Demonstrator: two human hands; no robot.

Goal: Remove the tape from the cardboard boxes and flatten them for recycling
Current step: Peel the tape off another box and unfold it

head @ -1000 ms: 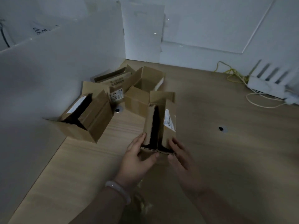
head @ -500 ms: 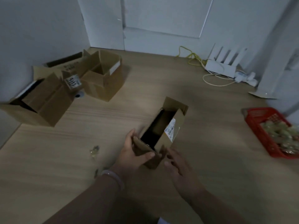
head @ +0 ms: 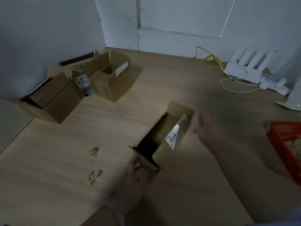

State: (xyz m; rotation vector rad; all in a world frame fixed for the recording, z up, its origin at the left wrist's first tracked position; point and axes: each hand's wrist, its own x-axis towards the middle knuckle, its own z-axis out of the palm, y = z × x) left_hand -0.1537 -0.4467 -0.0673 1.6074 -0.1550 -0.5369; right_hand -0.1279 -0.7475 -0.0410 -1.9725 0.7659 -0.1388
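While the left hand [head: 136, 173] grips the near flap of the open cardboard box [head: 184, 124], midway across the wooden table [head: 57, 168], I see the right hand [head: 204, 126] hovering open just right of it.

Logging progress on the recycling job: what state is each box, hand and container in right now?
Near box: upright, top flaps open, not flattened.
Left hand: grips the closest end flap of that box.
Right hand: open, to the right of the box, holds nothing.
Middle box: upright, top open, not flattened.
Left box: flaps open, not flattened.
Red basket: partly filled with crumpled material.
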